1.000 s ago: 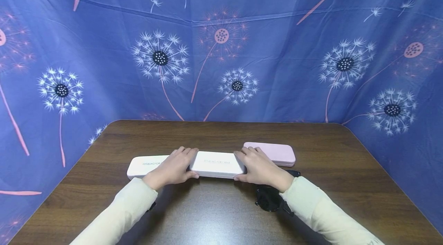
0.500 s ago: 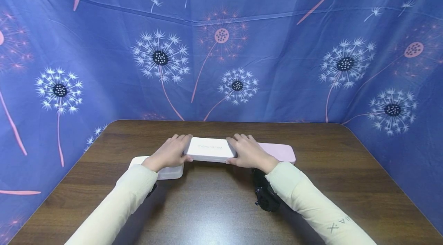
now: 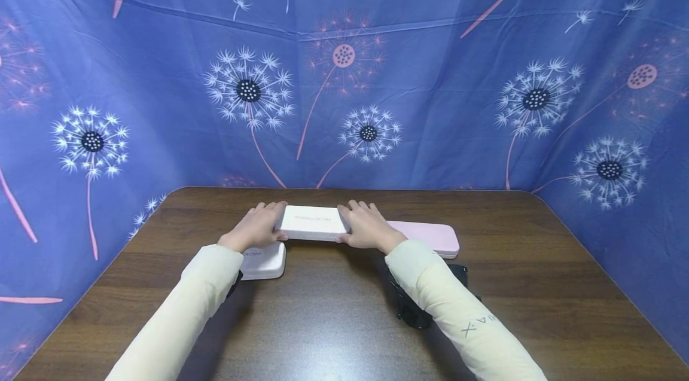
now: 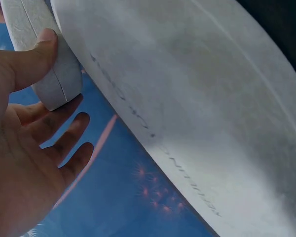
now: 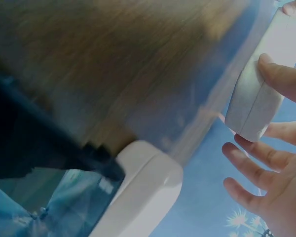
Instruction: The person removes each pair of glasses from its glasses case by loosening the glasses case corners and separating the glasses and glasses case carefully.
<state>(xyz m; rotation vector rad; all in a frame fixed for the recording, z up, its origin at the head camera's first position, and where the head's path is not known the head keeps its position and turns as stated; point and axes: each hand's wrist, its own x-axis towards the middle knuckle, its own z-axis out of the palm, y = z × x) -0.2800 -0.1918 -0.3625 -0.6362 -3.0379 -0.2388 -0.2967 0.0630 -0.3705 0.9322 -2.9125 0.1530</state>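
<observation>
Left grip [image 3: 254, 227]: I pinch one end of a white case [image 3: 314, 223], my thumb at the near edge and my other fingers reaching toward the far side.
Right grip [image 3: 368, 227]: I pinch the opposite end the same way, so one case fills both.
Pale sleeves [image 3: 167, 315]: both stretch forward over the desk [image 3: 323, 321], the right one bearing dark marks like letters.
Dark glasses [image 3: 415, 314]: they lie under and beside my right sleeve, which covers much of them.
Second white case [image 3: 266, 262]: it sits just nearer than my left grip, its left part hidden by hand and sleeve, some lettering showing on top.
Pink case [image 3: 427, 237]: it lies beyond the glasses, just right of my right grip, which hides its left end.
Held white case: long side toward me, faint print on top, near the far edge of the desk; whether it touches down I cannot tell.
Blue cloth [image 3: 344, 4]: it hangs behind the desk, printed with white and pink dandelions.
</observation>
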